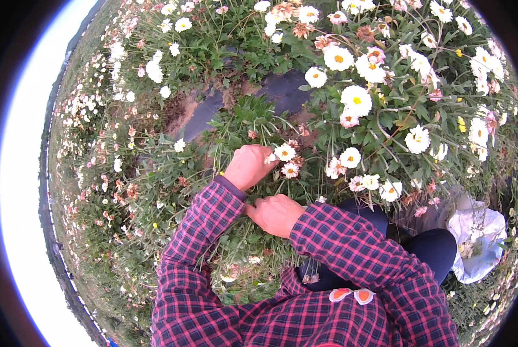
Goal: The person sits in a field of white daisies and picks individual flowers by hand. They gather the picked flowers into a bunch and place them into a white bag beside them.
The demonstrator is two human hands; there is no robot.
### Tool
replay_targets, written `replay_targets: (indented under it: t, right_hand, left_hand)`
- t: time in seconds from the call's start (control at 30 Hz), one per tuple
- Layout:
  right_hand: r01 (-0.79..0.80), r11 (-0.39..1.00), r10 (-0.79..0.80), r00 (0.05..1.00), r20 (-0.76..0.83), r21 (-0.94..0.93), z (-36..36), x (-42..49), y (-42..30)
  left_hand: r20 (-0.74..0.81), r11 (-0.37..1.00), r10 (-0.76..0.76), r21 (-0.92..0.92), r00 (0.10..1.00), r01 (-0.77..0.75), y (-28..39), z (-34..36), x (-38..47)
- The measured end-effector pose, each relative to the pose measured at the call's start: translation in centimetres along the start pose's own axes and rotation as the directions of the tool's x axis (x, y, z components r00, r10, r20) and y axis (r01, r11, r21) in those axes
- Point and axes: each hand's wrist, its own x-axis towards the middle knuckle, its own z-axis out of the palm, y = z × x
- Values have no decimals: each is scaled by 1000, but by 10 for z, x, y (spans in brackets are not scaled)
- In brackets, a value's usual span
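Note:
My left hand (250, 165) is curled closed among the chrysanthemum plants, with a small white flower head (270, 158) at its fingertips. Just right of it are a white chrysanthemum with a yellow centre (285, 152) and a pinkish-white one (290, 170), beside browned, withered heads. Below, my right hand (277, 215) reaches into the green stems with its back towards me. Its thumb points left, close under my left cuff; the other fingertips are hidden, so I cannot see whether it grips anything. Leafy green shoots (252, 110) rise beyond both hands.
At the right, by my knee (432, 249), a whitish plastic bag (480, 234) gapes with plant bits inside. Taller white chrysanthemums (356, 100) crowd the upper right. Dark plastic ground sheet (287, 89) and bare soil show between plants. More flower rows (85, 108) stretch left.

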Motion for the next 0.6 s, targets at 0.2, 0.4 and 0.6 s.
replay_targets:
  t: [0.2,0.4,0.6]
  right_hand:
    - [5,999,-4,1000,-26,44,-3,-1,1]
    - [-22,998,23,999,-23,55,-4,1,-4]
    - [-37,999,37,999,3,18,2,2,-4]
  left_hand:
    - [236,598,-223,-733,946,324,-5,-68,-44]
    - [65,852,-163,-494,985,173,30,-88,-40]
    - [166,984,87,-167,982,-59,31,-47,6]
